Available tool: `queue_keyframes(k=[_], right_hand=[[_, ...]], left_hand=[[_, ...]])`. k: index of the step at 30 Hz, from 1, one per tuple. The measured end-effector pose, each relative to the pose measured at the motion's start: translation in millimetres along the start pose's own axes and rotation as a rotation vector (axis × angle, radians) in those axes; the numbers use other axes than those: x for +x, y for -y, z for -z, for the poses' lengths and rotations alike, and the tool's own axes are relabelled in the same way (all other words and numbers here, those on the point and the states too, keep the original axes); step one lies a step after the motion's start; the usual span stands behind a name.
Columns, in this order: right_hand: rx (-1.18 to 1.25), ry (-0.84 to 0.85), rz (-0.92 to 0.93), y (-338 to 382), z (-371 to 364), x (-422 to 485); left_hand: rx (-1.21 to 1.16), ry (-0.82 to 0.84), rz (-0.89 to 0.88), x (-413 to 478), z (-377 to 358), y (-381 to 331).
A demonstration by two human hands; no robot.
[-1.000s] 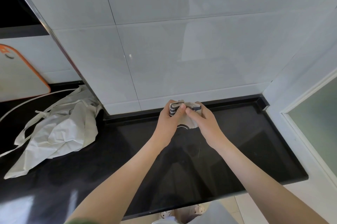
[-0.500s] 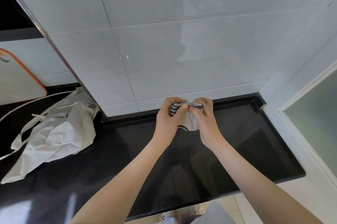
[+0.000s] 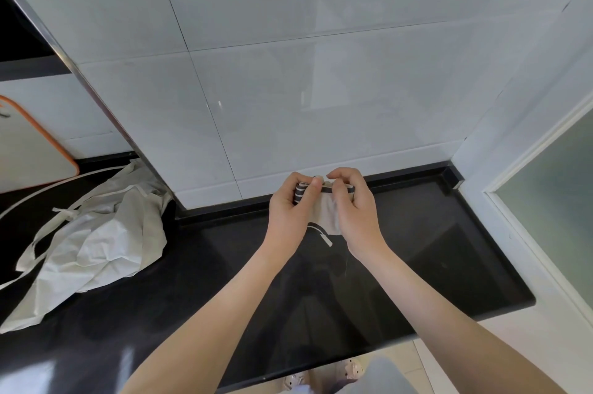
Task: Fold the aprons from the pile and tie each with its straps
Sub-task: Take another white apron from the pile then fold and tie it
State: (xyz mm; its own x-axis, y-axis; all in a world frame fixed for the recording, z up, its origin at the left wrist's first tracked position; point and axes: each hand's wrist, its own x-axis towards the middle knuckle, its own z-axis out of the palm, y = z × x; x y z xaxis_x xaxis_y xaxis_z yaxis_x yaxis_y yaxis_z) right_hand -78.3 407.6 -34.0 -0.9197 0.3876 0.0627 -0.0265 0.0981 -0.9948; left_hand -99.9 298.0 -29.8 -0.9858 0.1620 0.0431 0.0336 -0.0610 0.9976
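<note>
Both hands are on one small folded apron bundle [image 3: 328, 213], beige cloth with a dark-and-white striped bit at its left end. It sits at the back edge of the glossy black surface [image 3: 433, 249], right by the tiled wall. The left hand [image 3: 288, 213] grips the striped end, and the right hand [image 3: 356, 213] pinches the top edge. A thin strap end [image 3: 323, 234] dangles below. The crumpled off-white apron pile [image 3: 96, 242] lies toward the left side, with straps trailing.
</note>
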Motion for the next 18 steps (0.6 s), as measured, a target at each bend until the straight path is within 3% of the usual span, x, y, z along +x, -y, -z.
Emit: queue_keyframes(k=[4, 9, 13, 18], right_hand=[[0.061, -0.038, 0.002, 1, 1, -1], [0.026, 0.012, -0.445, 10, 1, 7], [0.101, -0.046, -0.250, 6, 3, 3], [-0.154, 0.018, -0.020, -1, 10, 3]], left_hand=[[-0.015, -0.027, -0.006, -3, -4, -1], [-0.039, -0.023, -0.017, -5, -8, -1], [-0.009, 0.025, -0.014, 0, -4, -1], [0.333, 0.233, 0.049, 10, 12, 1]])
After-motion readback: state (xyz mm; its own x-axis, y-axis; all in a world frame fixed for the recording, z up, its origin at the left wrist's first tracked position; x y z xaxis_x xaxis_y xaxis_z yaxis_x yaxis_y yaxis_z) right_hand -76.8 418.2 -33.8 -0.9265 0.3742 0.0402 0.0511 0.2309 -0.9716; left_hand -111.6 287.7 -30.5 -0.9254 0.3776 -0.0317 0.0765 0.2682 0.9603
